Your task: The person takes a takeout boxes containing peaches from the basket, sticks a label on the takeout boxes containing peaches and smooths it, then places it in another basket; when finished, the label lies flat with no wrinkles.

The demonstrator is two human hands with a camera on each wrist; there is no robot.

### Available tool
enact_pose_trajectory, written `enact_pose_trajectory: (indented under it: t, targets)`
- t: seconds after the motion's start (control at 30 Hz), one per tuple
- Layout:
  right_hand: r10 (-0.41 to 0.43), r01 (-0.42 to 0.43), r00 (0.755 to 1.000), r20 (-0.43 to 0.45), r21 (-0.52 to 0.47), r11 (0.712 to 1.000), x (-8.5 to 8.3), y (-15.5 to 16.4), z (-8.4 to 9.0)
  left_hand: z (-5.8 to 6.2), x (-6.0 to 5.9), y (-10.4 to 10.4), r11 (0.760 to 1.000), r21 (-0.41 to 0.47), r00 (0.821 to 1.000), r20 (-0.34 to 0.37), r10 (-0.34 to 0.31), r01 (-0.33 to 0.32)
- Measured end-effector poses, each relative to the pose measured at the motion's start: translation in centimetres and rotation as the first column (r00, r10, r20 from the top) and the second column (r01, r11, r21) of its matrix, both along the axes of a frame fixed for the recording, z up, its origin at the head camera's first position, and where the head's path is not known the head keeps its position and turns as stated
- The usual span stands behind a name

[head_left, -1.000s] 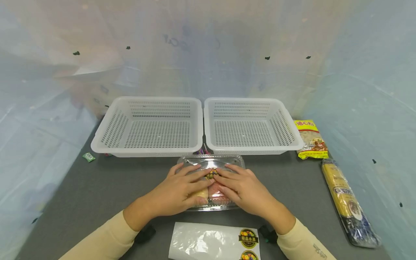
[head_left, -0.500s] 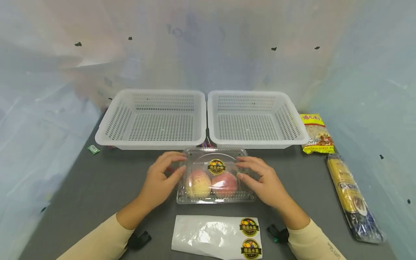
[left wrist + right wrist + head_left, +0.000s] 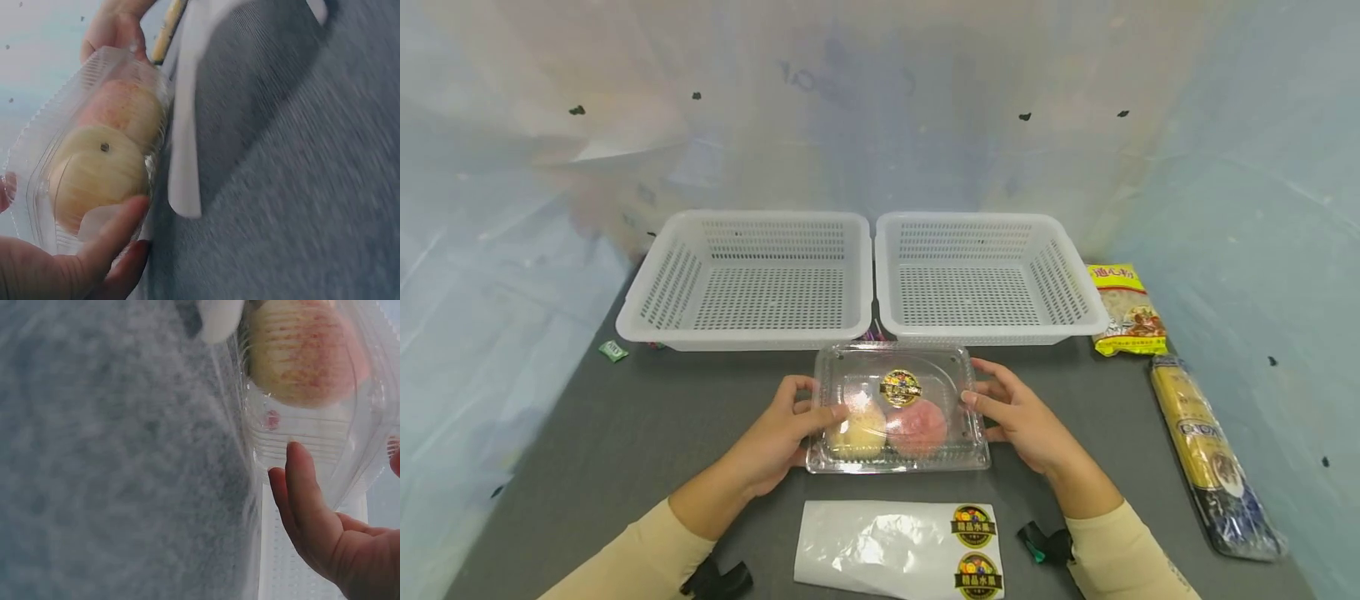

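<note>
At the middle of the gray table (image 3: 1075, 417), near two white baskets (image 3: 752, 340), a clear box (image 3: 897, 410) of fruit (image 3: 917, 430) is gripped at its ends by half-closed left hand (image 3: 781, 433) and right hand (image 3: 1024, 415) (light, level, even pressure should spare the thin plastic).

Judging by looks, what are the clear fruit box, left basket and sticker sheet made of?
Clear fruit box: apparently glossy plastic; fruit shows through ribbed walls.
Left basket: satin white, probably moulded plastic, with regular slots.
Sticker sheet: glossy white coated paper or film; glare fits either.
</note>
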State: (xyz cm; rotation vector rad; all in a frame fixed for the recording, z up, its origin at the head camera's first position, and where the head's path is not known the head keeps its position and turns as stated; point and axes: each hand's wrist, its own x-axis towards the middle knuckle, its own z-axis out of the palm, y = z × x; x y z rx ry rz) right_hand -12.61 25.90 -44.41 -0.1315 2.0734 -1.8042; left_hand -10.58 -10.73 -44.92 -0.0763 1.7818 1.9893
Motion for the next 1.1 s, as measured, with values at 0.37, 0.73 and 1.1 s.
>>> enact_pose_trajectory:
  t: [0.37,0.73,1.1]
  targets:
    - [0.020,-0.014,0.999,0.036,-0.156,0.988,-0.5,0.8,-1.4,0.3,0.4,0.2,0.998,0.055,0.999,0.023,0.022,-0.023]
    - [0.007,0.007,0.999,0.036,-0.355,0.935,-1.0,1.2,-2.7,2.4,2.0,-1.8,0.995,0.089,0.999,-0.010,-0.037,0.038]
    - [0.001,0.018,0.998,0.068,-0.277,0.961,-0.8,0.1,-2.5,6.4,1.6,-5.4,0.987,0.147,0.977,-0.213,-0.031,0.063]
